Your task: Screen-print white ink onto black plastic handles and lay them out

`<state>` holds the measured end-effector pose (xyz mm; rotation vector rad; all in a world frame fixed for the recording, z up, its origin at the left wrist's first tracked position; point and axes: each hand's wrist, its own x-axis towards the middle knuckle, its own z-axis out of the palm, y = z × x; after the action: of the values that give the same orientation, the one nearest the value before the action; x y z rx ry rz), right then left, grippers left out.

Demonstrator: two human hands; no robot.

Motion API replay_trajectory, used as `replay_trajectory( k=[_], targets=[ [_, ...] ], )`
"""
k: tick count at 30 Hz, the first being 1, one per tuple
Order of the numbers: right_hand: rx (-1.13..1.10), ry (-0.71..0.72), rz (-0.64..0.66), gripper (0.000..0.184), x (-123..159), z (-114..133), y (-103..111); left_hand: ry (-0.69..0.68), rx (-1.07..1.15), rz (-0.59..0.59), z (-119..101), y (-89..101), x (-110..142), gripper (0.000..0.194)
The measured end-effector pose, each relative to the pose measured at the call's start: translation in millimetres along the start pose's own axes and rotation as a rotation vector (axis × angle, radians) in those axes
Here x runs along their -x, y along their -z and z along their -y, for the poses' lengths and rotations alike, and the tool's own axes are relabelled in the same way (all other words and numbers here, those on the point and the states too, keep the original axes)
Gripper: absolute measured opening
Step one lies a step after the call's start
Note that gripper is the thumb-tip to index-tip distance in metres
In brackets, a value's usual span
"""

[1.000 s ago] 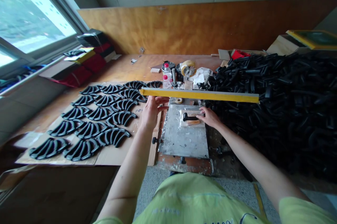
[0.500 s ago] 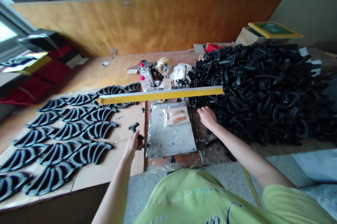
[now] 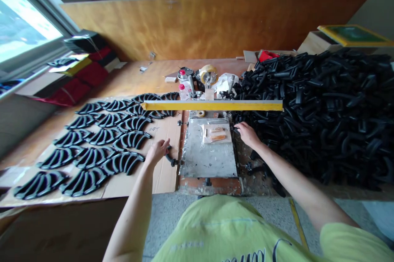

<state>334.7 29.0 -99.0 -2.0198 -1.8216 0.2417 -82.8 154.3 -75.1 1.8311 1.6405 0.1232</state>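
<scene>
My left hand [image 3: 157,152] is closed on a black curved plastic handle [image 3: 168,155], over the cardboard sheet [image 3: 164,178] left of the fixture. Most of that handle's upper end is hidden by the fingers. At the right edge of the flat grey plate [image 3: 197,159], my right hand [image 3: 247,135] pinches with its fingertips, where a small dark end of a black plastic part [image 3: 236,129] shows. A large heap of similar black handles [image 3: 310,118] lies just beyond it. Neat fanned rows of black handles [image 3: 80,157] cover the cardboard on the left.
A yellow-edged bar [image 3: 212,105] spans above the plate's far end. On the plate lies a clear packet with orange pieces [image 3: 215,134]. Behind stand red-capped bottles [image 3: 182,89] and a tape roll [image 3: 208,74]. Dark and red boxes [image 3: 92,73] sit at the far left.
The view has swung left, so the bench appears further right. The handle in my left hand has turned from pointing up to hanging downward beside the fingers. My right hand stays near the heap's edge.
</scene>
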Motion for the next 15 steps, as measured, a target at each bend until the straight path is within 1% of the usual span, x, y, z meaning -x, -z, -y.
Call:
replay_trajectory(
  k=[1, 2, 4, 6, 8, 9, 11, 13, 15],
  targets=[
    [-0.058, 0.090, -0.022, 0.039, -7.1, 15.3, -9.7, -0.049, 0.089, -0.046, -17.7, 6.4, 1.8, 0.051],
    [-0.098, 0.183, -0.025, 0.041, -13.6, 30.3, -19.3, -0.111, 0.228, -0.098, -37.2, 12.4, 4.6, 0.051],
    [-0.130, 0.349, 0.016, 0.040, -23.1, 55.5, -36.6, -0.263, 0.530, -0.206, -78.0, 23.5, 13.2, 0.048],
    [-0.117, 0.444, 0.063, 0.035, -27.4, 69.9, -49.4, -0.393, 0.766, -0.300, -114.2, 33.7, 23.5, 0.045],
    [-0.098, 0.469, 0.069, 0.034, -27.2, 73.8, -56.9, -0.482, 0.931, -0.341, -140.0, 42.2, 32.4, 0.042],
    [-0.093, 0.466, 0.060, 0.036, -26.2, 73.5, -59.0, -0.509, 0.987, -0.336, -148.3, 45.3, 35.7, 0.042],
    [-0.076, 0.440, 0.047, 0.041, -24.0, 72.9, -60.8, -0.532, 1.044, -0.308, -156.5, 48.6, 40.2, 0.042],
    [-0.043, 0.398, 0.062, 0.044, -22.4, 75.0, -60.0, -0.528, 1.042, -0.272, -155.3, 48.1, 43.8, 0.042],
    [-0.008, 0.359, 0.102, 0.044, -21.0, 77.1, -55.6, -0.505, 1.026, -0.251, -147.3, 44.7, 49.6, 0.042]
  ],
)
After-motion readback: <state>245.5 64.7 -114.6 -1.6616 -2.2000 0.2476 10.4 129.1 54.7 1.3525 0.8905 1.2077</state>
